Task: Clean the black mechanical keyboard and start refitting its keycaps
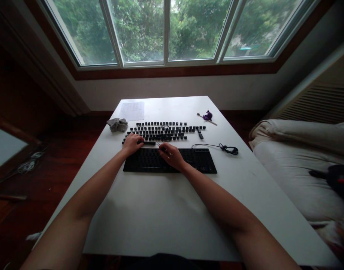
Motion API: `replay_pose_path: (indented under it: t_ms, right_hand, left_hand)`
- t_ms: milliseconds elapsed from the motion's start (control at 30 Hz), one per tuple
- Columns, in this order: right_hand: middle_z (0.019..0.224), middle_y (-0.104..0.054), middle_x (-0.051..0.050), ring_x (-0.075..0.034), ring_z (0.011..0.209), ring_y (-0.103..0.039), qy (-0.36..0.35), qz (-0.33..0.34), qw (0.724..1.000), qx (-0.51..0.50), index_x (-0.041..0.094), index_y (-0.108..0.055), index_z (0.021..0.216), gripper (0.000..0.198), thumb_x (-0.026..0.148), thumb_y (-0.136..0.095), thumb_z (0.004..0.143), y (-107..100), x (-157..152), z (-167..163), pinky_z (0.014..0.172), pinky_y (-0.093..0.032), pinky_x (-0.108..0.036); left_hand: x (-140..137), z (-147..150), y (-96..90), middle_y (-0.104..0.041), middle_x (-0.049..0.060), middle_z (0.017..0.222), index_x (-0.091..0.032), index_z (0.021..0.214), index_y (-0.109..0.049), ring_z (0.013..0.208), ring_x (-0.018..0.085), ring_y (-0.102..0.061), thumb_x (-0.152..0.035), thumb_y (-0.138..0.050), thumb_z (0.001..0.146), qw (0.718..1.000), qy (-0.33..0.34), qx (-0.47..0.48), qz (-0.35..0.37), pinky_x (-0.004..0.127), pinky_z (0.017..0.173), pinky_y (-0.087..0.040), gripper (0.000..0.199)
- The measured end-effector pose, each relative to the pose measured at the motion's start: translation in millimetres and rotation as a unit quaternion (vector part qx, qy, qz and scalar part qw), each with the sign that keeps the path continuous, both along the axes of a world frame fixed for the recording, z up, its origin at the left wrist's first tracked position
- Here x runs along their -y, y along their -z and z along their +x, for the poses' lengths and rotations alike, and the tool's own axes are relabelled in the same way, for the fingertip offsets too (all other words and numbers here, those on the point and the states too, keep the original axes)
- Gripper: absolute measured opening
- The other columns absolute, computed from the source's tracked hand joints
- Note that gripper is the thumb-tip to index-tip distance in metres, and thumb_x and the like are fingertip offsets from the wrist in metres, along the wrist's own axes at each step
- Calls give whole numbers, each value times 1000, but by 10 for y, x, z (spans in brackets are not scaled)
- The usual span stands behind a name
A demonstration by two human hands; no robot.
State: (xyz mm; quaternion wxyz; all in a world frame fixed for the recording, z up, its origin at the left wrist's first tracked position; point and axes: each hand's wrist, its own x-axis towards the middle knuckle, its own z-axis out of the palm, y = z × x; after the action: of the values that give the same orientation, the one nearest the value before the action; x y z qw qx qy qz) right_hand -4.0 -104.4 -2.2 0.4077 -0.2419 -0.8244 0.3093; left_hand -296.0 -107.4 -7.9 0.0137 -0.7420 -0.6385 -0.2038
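Note:
A black keyboard (149, 161) lies on the white table, many of its keycaps off. Above its back edge, my left hand (132, 144) has its fingers closed at a long black spacebar keycap (148, 143). Over the keyboard's middle is my right hand (172, 154), fingers curled in a pinch around a thin metal wire tool (158, 144), its tip near the right end of the spacebar. The exact shape of this tool is too small to make out. Loose black keycaps (160, 132) stand in several rows behind both hands.
On the table lie a grey cloth (117, 125) at left, a sheet of paper (132, 111) behind it, and a brush (211, 120) with a purple cloth (208, 115) at back right. A coiled cable (229, 150) lies right of the keyboard. A sofa (290, 168) stands at right.

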Motion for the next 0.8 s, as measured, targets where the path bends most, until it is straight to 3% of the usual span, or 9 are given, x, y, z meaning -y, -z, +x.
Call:
replay_pose_path:
  t_ms: [233, 467, 800]
  right_hand:
    - [89, -71, -4, -17, 71, -63, 47, -23, 999, -1, 23, -65, 106, 17, 30, -60, 92, 34, -40, -22, 72, -50, -29]
    - [111, -74, -6, -19, 94, -71, 27, -126, 987, -92, 26, -63, 123, 29, 27, -46, 99, 40, -74, -43, 82, -56, -33]
    - [104, -73, -7, -20, 90, -72, 39, -250, 946, -204, 22, -66, 111, 39, 55, -51, 95, 61, -205, -47, 65, -60, -30]
  left_hand:
    - [-2, 2, 14, -71, 5, 100, -26, 93, -73, 99, 27, -55, -33, -65, 84, 1000, -9, 5, 3, 42, 91, -41, 15]
    - [-4, -15, 26, -71, 4, 99, -25, 94, -73, 98, 26, -55, -32, -65, 84, 1000, -1, 4, 7, 43, 92, -41, 14]
    - [50, 33, -18, -69, 6, 106, -26, 101, -72, 102, 27, -55, -30, -62, 87, 1000, -13, 18, 21, 44, 95, -43, 17]
